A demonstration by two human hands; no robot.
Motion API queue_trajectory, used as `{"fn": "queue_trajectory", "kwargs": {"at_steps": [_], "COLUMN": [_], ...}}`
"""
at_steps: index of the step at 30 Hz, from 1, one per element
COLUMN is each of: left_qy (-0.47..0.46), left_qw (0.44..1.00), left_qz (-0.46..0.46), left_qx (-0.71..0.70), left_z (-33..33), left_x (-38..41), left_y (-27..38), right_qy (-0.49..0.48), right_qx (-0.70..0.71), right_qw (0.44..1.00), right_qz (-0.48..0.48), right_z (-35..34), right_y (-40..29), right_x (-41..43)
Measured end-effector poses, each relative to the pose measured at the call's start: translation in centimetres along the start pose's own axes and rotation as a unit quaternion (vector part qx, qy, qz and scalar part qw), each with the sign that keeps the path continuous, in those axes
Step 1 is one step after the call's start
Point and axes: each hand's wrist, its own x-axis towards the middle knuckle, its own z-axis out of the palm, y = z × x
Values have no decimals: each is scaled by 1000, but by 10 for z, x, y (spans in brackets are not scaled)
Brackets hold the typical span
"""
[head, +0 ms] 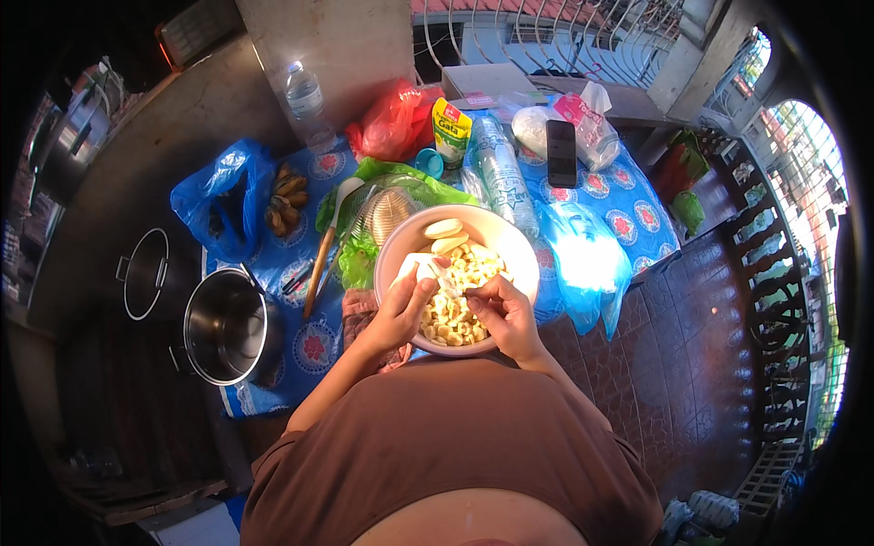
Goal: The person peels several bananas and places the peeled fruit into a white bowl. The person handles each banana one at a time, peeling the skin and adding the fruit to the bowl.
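A wide pale bowl (524,263) stands close against my body, with many cut banana slices (471,269) and a few longer peeled pieces (444,235) inside. Over its left side, my left hand (403,307) holds a pale piece, which looks like peeled banana (423,264) and is overexposed by sunlight. My right hand (505,314) is over the right side of the bowl, thumb and fingers pinched near the end of that piece. Whether something small is between those fingertips cannot be made out. The fingertips of both hands are near each other above the slices.
Left of the bowl are a metal pot (225,327), a wooden-handled spatula (321,266), a blue bag (232,198) and bananas (287,198). Beyond it are a green pouch (450,136), a red bag (392,126) and a phone (561,153). A light-blue bag (594,266) hangs over the table edge.
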Motion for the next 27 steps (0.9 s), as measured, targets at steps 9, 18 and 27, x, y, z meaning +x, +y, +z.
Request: {"fn": "queue_trajectory", "kwargs": {"at_steps": [9,18,27], "left_qy": [-1,21,81], "left_qw": [999,998,996], "left_qz": [-11,-20,-34], "left_qx": [-50,-50,8], "left_z": [0,6,3], "left_x": [-1,0,-2], "left_y": [-1,0,-9], "right_qy": [6,25,8], "right_qx": [0,5,12], "right_qw": [1000,1000,1000], "right_qz": [7,-4,3], "right_z": [2,2,-1], "right_y": [7,10,-5], "right_x": [6,8,-3]}}
